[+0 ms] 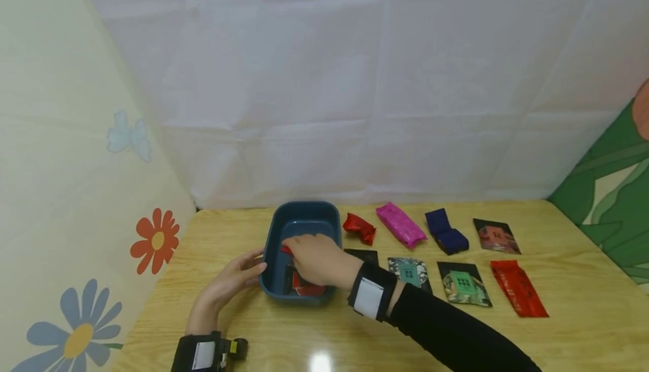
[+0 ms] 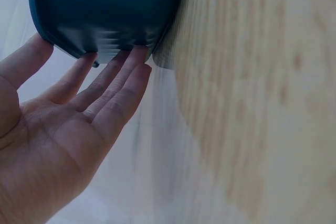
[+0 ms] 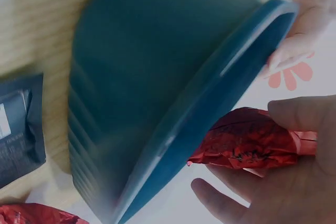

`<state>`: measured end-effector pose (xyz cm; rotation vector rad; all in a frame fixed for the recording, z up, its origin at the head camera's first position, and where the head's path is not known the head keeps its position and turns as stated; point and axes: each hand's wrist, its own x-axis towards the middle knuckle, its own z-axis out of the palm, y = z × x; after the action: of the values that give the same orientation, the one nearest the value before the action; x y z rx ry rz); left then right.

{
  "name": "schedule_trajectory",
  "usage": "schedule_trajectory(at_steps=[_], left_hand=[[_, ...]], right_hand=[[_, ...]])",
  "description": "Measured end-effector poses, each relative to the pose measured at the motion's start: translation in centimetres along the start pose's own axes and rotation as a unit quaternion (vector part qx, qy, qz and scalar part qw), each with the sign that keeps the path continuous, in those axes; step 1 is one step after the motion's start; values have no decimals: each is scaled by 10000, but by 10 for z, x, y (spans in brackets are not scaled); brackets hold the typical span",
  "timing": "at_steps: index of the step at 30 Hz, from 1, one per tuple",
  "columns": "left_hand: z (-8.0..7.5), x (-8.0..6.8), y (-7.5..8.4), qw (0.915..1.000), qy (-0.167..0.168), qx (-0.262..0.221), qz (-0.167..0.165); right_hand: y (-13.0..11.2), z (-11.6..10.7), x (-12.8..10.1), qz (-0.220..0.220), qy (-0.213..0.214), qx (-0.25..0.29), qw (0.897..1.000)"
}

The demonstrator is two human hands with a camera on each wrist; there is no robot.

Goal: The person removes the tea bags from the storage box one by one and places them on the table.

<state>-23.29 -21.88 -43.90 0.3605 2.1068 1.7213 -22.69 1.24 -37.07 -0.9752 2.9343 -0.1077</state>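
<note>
A blue-green plastic bin (image 1: 302,208) stands on the table. My right hand (image 1: 315,259) is over it, pinching a red foil packet (image 3: 247,139) between thumb and fingers at the bin's opening. Below that hand, a red and black packet (image 1: 308,288) lies inside the bin, partly hidden. My left hand (image 1: 234,275) touches the bin's left side; in the left wrist view its fingers (image 2: 118,85) are extended against the outer wall and the thumb is at the rim.
Right of the bin lie a crumpled red packet (image 1: 360,228), a pink packet (image 1: 401,225), a dark blue packet (image 1: 447,232), several flat dark sachets, one with a green label (image 1: 463,283), and a long red packet (image 1: 519,288). A white cloth wall (image 1: 365,107) rises behind the table.
</note>
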Motion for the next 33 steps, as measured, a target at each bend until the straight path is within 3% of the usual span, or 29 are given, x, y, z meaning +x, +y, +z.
schedule_trajectory(at_steps=[7, 13, 26, 33], left_hand=[[-1, 1, -1, 10000, 43, 9, -5], [-1, 1, 0, 10000, -3, 2, 51], [-1, 4, -3, 9999, -25, -67, 87], [-1, 3, -3, 9999, -50, -86, 80]], right_hand=[[2, 3, -18, -257, 296, 214, 9990], [7, 14, -34, -508, 683, -43, 9964], [15, 37, -89, -784, 832, 452, 9924], [24, 43, -113, -1116, 823, 395, 9895]])
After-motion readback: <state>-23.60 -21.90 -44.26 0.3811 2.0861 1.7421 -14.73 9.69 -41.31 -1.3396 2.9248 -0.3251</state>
